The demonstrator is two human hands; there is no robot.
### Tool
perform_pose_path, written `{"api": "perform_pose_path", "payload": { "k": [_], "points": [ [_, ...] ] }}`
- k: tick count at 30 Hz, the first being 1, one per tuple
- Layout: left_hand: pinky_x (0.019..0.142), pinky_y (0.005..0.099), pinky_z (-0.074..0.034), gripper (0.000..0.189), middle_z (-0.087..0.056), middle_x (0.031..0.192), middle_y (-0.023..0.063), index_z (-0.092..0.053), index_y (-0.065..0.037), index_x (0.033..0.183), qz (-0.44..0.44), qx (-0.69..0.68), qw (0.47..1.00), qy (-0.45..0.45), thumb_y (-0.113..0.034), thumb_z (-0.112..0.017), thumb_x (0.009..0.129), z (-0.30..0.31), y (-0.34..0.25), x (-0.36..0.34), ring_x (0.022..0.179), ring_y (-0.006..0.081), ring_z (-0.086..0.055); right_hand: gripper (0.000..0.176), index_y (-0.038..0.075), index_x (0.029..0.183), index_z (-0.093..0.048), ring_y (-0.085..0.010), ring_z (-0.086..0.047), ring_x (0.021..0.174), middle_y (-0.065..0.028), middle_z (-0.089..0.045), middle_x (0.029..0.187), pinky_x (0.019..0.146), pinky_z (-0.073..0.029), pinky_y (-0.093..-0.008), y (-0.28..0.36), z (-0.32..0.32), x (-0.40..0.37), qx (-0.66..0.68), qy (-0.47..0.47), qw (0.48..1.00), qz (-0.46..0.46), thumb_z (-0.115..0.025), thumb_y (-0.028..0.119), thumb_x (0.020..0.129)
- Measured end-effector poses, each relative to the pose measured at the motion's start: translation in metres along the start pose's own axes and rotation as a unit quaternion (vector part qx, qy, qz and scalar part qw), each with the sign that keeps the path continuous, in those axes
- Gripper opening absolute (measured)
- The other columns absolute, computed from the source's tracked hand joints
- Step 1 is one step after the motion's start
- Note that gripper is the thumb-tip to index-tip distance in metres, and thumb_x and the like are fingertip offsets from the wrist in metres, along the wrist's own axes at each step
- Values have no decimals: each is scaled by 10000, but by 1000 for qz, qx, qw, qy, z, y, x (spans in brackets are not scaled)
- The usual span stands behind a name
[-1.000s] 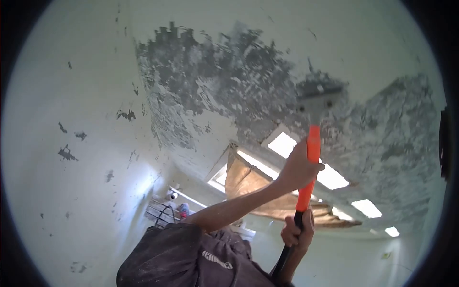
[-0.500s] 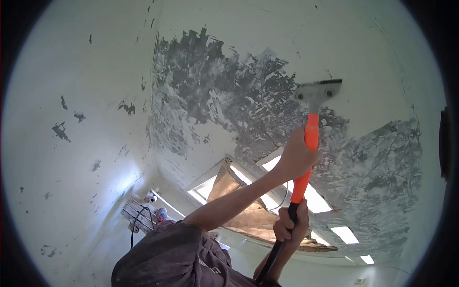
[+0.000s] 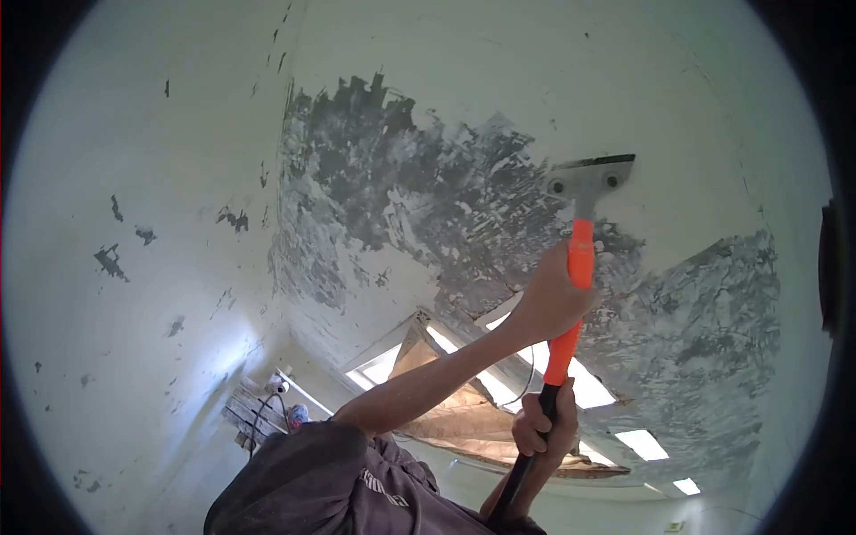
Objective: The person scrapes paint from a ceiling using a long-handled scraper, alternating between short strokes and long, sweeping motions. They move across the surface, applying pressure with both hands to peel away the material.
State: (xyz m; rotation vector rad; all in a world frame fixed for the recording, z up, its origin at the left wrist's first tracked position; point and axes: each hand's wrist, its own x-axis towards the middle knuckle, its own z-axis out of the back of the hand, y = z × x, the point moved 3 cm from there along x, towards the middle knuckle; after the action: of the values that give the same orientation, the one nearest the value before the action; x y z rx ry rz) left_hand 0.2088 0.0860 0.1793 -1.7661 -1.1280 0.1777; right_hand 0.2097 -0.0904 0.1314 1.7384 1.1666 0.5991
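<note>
A long-handled scraper (image 3: 580, 248) stands upright, its wide metal blade (image 3: 590, 173) over pale paint at the upper edge of the stripped grey area. Its grip is orange and its lower shaft black. My left hand (image 3: 557, 294), arm stretched out, is wrapped around the orange grip below the blade. Lower down, my right hand (image 3: 546, 426) is closed round the black shaft just under the orange part. The grey patchy area (image 3: 357, 152) with bits of pale coating spreads to both sides of the tool.
Bright window openings (image 3: 642, 444) lie low in view, with a wrinkled brown sheet (image 3: 446, 410) hanging across some. A pale side wall (image 3: 134, 312) with chipped spots rises at left. Planks (image 3: 250, 412) with a dark cable stand at lower left. My dark sleeve (image 3: 294, 481) fills the bottom.
The scraper and both hands sit slightly lower in view, and the surroundings have shifted slightly down too. Both hands keep their hold on the scraper.
</note>
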Motion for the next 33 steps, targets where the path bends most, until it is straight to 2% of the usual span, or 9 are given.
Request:
{"api": "perform_pose_path", "payload": {
  "k": [14,15,16,17,20,24,26,31,33],
  "points": [
    [479,279,-485,288,-525,678,9,-477,-61,857,147,28,984,95,-53,-747,759,-25,51,-64,517,117,-571,587,148,1493,-227,-55,-315,290,34,-328,507,261,-281,-206,-58,53,-58,172,28,984,-32,-266,513,1035],
    [535,307,-489,283,-531,717,33,-479,-44,907,168,45,978,114,-68,-722,763,-31,55,-69,577,145,-583,649,29,1216,-512,-54,-311,283,42,-328,467,262,-284,-202,-58,48,-66,231,-53,971,-24,-256,588,1010],
    [591,334,-492,293,-538,755,57,-481,-26,957,186,62,972,131,-82,-697,767,-38,60,-75,637,174,-594,649,29,1216,-512,-54,-311,283,42,-328,467,262,-284,-202,-63,55,-72,233,-57,971,-16,-256,588,1010],
    [648,344,-478,310,-530,765,51,-490,-27,989,169,101,971,139,-121,-698,780,-43,75,-80,696,169,-570,633,46,958,-509,-54,-305,276,45,-322,440,261,-282,-202,-72,65,-80,240,-45,969,-31,-252,623,994],
    [679,356,-468,333,-537,783,52,-496,-29,1005,191,79,964,165,-151,-706,777,-53,75,-87,721,181,-553,664,187,541,-292,-54,-283,260,54,-298,376,259,-278,-201,-74,72,-86,173,-35,983,-55,-237,700,958],
    [687,371,-472,363,-544,785,66,-497,-28,1021,173,107,965,163,-166,-714,765,-57,71,-79,712,211,-560,679,155,553,-343,-52,-267,259,60,-292,385,251,-264,-210,-69,67,-78,176,-50,982,-54,-269,698,954],
    [552,298,-474,320,-525,722,33,-489,-57,895,-73,190,975,92,-107,-767,744,-65,42,-53,571,138,-551,678,145,552,-347,-54,-281,262,56,-304,399,250,-279,-210,-49,60,-56,163,13,986,-14,-298,689,954],
    [554,305,-468,290,-532,713,43,-511,-47,877,42,152,977,144,-82,-758,730,-79,26,-22,572,144,-550,669,145,548,-334,-60,-296,263,57,-309,411,248,-306,-208,-26,48,-31,287,18,958,3,-301,664,968],
    [551,305,-467,290,-531,708,44,-509,-39,882,54,111,977,171,-77,-754,731,-79,28,-25,571,142,-550,635,94,692,-423,-55,-322,283,54,-318,443,254,-321,-206,-28,46,-31,308,99,946,24,-283,643,981]
  ]
}}
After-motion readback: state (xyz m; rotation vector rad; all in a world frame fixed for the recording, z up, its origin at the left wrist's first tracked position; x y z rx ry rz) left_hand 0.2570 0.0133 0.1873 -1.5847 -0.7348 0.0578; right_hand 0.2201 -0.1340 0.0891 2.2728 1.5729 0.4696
